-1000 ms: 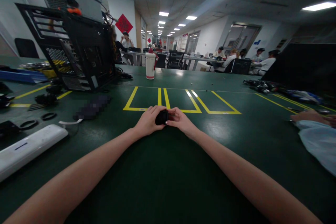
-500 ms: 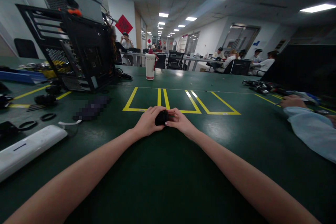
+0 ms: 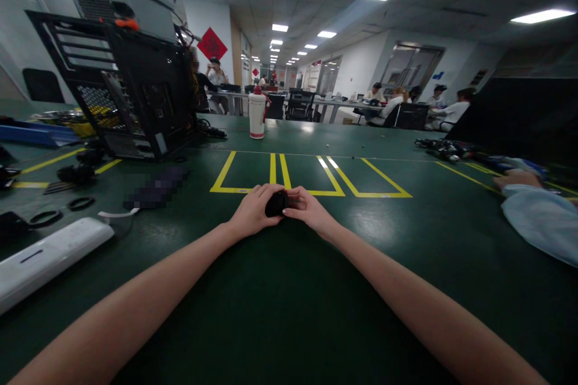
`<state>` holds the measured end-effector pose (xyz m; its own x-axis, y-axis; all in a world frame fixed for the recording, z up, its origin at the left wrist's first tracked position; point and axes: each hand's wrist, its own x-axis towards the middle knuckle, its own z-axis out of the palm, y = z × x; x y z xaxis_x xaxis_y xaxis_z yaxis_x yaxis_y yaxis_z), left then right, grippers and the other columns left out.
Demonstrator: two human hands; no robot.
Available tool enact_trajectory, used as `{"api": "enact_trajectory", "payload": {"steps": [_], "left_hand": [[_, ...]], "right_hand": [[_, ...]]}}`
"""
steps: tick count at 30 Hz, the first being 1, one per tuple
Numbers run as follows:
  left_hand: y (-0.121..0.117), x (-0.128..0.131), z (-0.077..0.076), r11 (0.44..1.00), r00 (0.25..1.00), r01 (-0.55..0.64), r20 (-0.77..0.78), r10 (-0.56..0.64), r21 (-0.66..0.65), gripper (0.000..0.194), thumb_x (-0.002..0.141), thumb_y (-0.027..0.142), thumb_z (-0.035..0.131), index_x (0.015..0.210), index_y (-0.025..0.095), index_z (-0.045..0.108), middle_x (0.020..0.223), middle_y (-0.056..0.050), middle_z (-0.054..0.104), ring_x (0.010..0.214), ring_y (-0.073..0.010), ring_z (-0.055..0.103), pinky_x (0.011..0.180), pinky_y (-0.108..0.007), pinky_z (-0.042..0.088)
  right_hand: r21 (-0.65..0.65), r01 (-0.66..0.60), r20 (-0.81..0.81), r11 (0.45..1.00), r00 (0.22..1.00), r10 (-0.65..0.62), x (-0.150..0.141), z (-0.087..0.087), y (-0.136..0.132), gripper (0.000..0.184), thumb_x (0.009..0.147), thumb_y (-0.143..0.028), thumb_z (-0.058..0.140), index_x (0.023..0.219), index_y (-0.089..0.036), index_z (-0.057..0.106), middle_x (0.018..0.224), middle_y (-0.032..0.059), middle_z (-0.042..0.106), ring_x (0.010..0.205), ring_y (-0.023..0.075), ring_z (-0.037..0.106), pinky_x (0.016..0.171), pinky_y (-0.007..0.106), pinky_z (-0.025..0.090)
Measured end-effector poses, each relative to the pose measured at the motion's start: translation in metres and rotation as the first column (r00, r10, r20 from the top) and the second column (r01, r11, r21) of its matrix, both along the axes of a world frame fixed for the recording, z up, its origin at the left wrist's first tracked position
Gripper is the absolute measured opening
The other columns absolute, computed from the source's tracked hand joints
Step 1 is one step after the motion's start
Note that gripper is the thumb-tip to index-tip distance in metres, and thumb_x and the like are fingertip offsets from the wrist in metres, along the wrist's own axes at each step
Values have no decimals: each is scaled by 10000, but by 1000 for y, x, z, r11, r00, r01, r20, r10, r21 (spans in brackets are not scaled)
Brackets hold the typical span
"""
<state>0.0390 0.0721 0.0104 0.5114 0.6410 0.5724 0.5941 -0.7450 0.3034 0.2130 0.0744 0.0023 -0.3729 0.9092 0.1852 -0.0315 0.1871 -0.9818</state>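
A small black rounded object [image 3: 275, 204] is held between my two hands over the green table [image 3: 271, 289]; its kind is too dark to make out. My left hand [image 3: 253, 212] wraps round its left side, with the thumb below and the fingers over the top. On the other side, the thumb and fingers of my right hand [image 3: 307, 209] close on its right edge. Just beyond my hands, yellow tape outlines [image 3: 277, 171] mark the tabletop.
To the left stand an open black computer case [image 3: 167, 96], a white power strip-like box [image 3: 54, 261] and black rings [image 3: 81, 203]. A white bottle [image 3: 257, 114] stands farther back. At right, another person's hand [image 3: 517, 179] in a light-blue sleeve lies near black cables [image 3: 447, 147].
My hands keep their hold on the black object, which looks slightly turned. The other person's hand at right has shifted a little to the right. The view has moved slightly.
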Motion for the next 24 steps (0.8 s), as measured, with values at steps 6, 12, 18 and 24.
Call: {"api": "enact_trajectory", "payload": {"steps": [6, 12, 18, 24], "left_hand": [[0, -1, 0, 1000, 1000, -3, 2, 4, -18, 572, 638, 235, 627, 1144, 246, 361, 1081, -41, 499, 969, -229, 478, 783, -381, 404], [1, -1, 0, 1000, 1000, -2, -3, 2, -7, 574, 639, 234, 627, 1147, 236, 360, 1082, -42, 499, 968, -227, 472, 792, -378, 405], [0, -1, 0, 1000, 1000, -5, 2, 5, -10, 568, 637, 233, 628, 1141, 235, 367, 1081, -46, 501, 972, -235, 474, 790, -385, 406], [0, -1, 0, 1000, 1000, -8, -10, 8, -11, 573, 643, 246, 623, 1151, 230, 358, 1083, -49, 499, 966, -231, 473, 782, -378, 410]], "right_hand": [[42, 61, 20, 997, 998, -62, -3, 5, -3, 222, 674, -286, 592, 865, -207, 514, 937, 10, 557, 906, 139, 529, 870, 348, 386], [-18, 76, 41, 997, 996, -75, -1, 3, 0, 314, 669, -258, 597, 967, -197, 516, 1011, 42, 548, 947, 155, 522, 885, 359, 376], [20, 1, -30, 1000, 1000, 0, 0, 1, -4, 336, 613, -208, 651, 905, -227, 487, 988, 3, 540, 934, 145, 530, 870, 349, 396], [32, 96, 48, 995, 994, -98, -1, 0, -1, 291, 678, -308, 593, 937, -208, 507, 977, 30, 549, 945, 151, 512, 886, 356, 374]]}}
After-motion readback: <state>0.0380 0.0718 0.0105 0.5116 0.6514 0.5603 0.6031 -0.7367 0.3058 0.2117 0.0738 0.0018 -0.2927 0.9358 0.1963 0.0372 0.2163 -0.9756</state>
